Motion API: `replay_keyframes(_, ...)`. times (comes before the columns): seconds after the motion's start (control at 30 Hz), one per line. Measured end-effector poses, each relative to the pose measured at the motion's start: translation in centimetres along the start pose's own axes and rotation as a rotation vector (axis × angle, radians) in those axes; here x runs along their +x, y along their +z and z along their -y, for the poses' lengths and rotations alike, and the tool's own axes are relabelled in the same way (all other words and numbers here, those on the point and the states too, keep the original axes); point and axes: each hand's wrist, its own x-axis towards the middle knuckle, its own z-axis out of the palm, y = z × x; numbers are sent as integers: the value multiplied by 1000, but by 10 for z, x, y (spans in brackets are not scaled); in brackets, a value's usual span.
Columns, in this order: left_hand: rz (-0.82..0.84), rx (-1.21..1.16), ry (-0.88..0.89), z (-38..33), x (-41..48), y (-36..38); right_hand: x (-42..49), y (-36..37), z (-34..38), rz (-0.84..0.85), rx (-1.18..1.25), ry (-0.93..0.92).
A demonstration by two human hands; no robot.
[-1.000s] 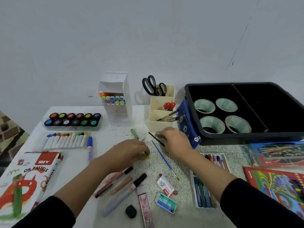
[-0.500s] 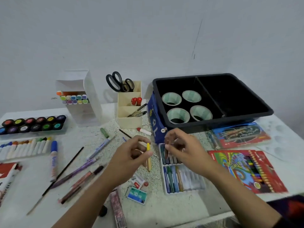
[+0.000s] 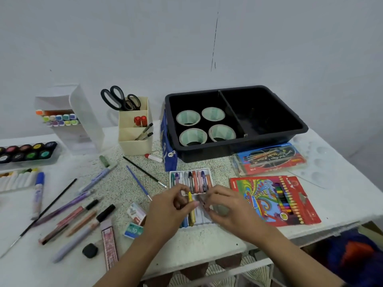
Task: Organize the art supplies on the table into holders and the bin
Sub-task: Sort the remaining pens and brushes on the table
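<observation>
Left hand (image 3: pixel 165 211) pinches yellow crayon (image 3: pixel 192 212) over crayon tray (image 3: pixel 191 170); right hand (image 3: pixel 230 212) fingers curled, hold unclear

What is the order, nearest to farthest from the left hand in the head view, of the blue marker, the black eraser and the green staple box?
1. Green staple box, just left of the left hand, which pinches a yellow crayon.
2. Black eraser, farther left and nearer the person.
3. Blue marker, far left.
</observation>
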Motion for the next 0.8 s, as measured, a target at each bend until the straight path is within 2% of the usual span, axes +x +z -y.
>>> replay_keyframes(0.23,-6,181,84,1,-9,1,-5,9,-8,91,-47,-56)
replay_keyframes(0.57,134,352,185,6,-20,-4,-2,3,-9,228,-14,-60)
replay_keyframes(0.67,161,394,206,4,-19,0,-3,6,-12,197,-39,-74)
replay_keyframes(0.8,170,472,215,4,-16,3,-5,7,-14,179,26,11)
